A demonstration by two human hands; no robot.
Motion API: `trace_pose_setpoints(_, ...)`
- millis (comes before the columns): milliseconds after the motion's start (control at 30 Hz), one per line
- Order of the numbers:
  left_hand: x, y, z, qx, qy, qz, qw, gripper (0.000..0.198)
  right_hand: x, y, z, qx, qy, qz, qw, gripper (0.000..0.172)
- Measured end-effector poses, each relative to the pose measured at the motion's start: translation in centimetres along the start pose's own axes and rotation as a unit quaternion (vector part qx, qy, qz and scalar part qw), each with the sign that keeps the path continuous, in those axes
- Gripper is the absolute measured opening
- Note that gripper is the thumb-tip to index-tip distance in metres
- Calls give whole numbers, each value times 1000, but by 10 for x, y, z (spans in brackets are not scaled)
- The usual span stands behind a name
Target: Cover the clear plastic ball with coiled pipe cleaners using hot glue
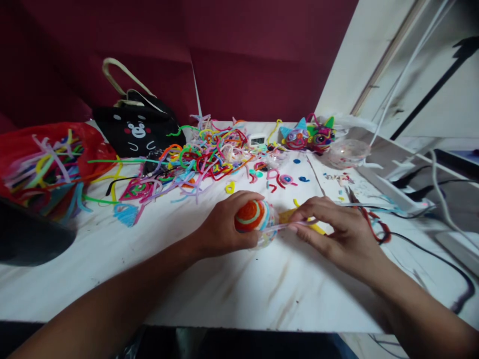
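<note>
Over the middle of the table, my left hand (220, 224) is closed round a clear plastic ball partly covered with coiled pipe cleaners, mostly an orange coil with a pale ring (247, 217). Between the thumb and fingers of my right hand (337, 232) is the end of a pale lilac pipe cleaner (275, 228). This strip runs across to the ball's right side near my left thumb; whether it is attached there I cannot tell. Just behind my right fingertips lies a yellow piece (286, 216). Scissors with red handles (374, 227) rest beside my right hand, partly hidden by it.
A tangled pile of coloured pipe cleaners (209, 154) spreads across the back. At left are a red bag of pipe cleaners (95, 144) and a black tote bag (138, 119). Two decorated pipe-cleaner figures (309, 135) and a clear bowl (350, 149) stand back right, near cables (430, 249).
</note>
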State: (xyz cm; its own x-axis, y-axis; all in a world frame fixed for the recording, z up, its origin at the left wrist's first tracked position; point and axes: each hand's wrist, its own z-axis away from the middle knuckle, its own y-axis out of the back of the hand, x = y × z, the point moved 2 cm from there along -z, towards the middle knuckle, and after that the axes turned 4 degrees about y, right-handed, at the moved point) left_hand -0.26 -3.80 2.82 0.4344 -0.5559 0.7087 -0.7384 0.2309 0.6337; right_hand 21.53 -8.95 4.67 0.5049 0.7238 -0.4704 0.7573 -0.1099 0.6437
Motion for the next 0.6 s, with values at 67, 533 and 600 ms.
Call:
trace_pose_setpoints(67,-1,4,-2,3,5,-2,1000,58,4,10,1,8,-41,16,999,3)
trace_pose_setpoints(533,-6,24,-5,135,24,42,990,60,52,22,26,-284,-281,240,885,28)
trace_pose_setpoints(600,-5,24,-5,137,14,39,990,60,54,16,28,-303,-286,232,879,26)
